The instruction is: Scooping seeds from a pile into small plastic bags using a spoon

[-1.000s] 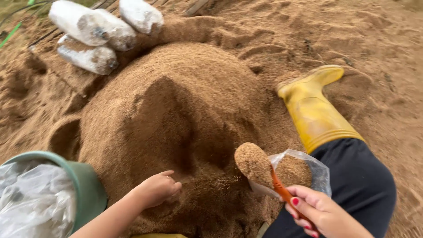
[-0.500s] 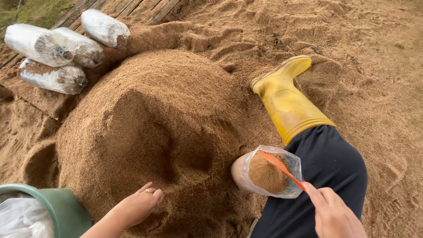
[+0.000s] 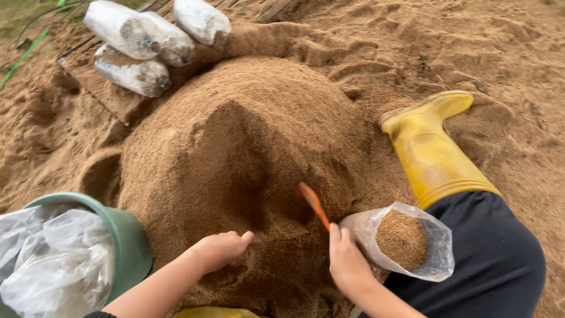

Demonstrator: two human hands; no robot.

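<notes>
The orange scoop (image 3: pixel 313 204) is gripped in the right hand (image 3: pixel 348 264), dug into the sawdust mound (image 3: pixel 247 135); left hand (image 3: pixel 220 248) rests loosely curled, empty.

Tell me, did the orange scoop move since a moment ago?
Yes. The orange scoop in the right hand left the mouth of the clear bag and went left, into the sawdust pile.

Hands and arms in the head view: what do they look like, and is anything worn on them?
Both forearms are bare, with no gloves, watch or rings visible on the left hand or the right hand. A sliver of dark sleeve shows at the left arm's bottom edge. Fingernails cannot be made out in this view.
</notes>
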